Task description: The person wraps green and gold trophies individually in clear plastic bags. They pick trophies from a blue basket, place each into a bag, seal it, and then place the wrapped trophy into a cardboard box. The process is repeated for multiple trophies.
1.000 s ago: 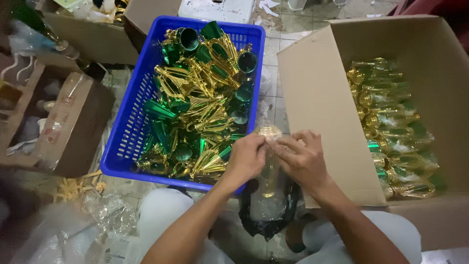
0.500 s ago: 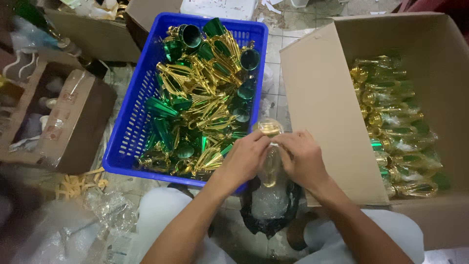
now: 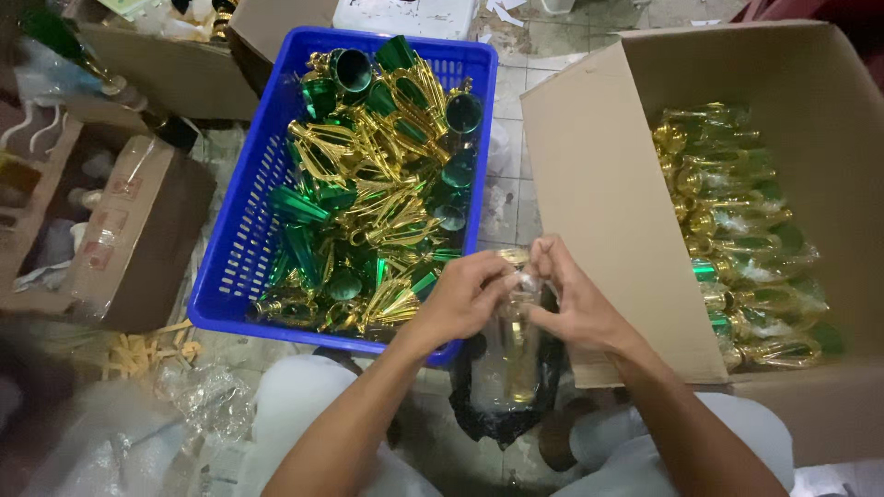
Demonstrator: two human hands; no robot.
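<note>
Partly hidden, both hands (image 3: pixel 520 299) pinch a blurred clear-wrapped gold piece (image 3: pixel 516 354)

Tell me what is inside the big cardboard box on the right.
The cardboard box holds gold and green trophy cups wrapped in clear plastic, stacked in rows. Lower layers and the box bottom are covered.

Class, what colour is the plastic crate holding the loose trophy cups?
Blue crate, seen best in the head view.

Single head-worn view, looking steeply down, close over the hands (image 3: pixel 516 299), facing blue crate (image 3: pixel 235 276), edges somewhat blurred
</note>
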